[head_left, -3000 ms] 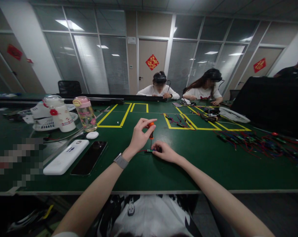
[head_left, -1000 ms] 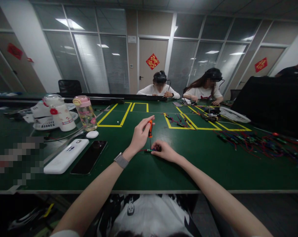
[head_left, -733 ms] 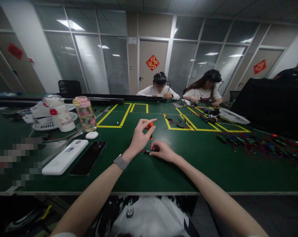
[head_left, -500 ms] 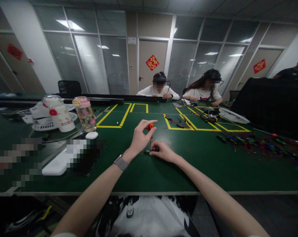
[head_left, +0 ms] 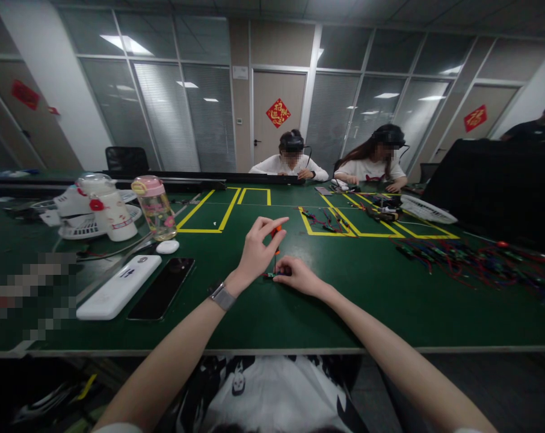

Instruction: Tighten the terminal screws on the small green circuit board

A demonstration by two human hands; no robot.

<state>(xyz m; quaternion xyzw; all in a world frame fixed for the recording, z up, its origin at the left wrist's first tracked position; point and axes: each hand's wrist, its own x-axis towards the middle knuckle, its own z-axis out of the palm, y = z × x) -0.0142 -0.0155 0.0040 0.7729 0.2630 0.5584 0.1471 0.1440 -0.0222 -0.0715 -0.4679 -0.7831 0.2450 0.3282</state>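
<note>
Upright over the green table [head_left: 236, 319] stands a screwdriver with an orange handle [head_left: 277, 231]. My left hand [head_left: 257, 248] is closed around that handle with thumb and fingers, hiding part of it. The thin shaft points down at a small green circuit board [head_left: 269, 275] on the table. My right hand [head_left: 296, 275] rests low beside it, its fingers pinching the board's right end. Red wire shows at the board's left end; the rest of the board is hidden by my right fingers.
Wired boards [head_left: 462, 261] lie heaped at the right, others inside yellow tape outlines [head_left: 331, 234]. A white power bank [head_left: 119, 288], a black phone [head_left: 162, 290] and a pink-lidded bottle [head_left: 155, 207] stand or lie left. Two people [head_left: 293, 159] sit across the table.
The orange handle shows turned slightly within my left fingers. Both hands otherwise keep their places, with the screwdriver still upright over the board.
</note>
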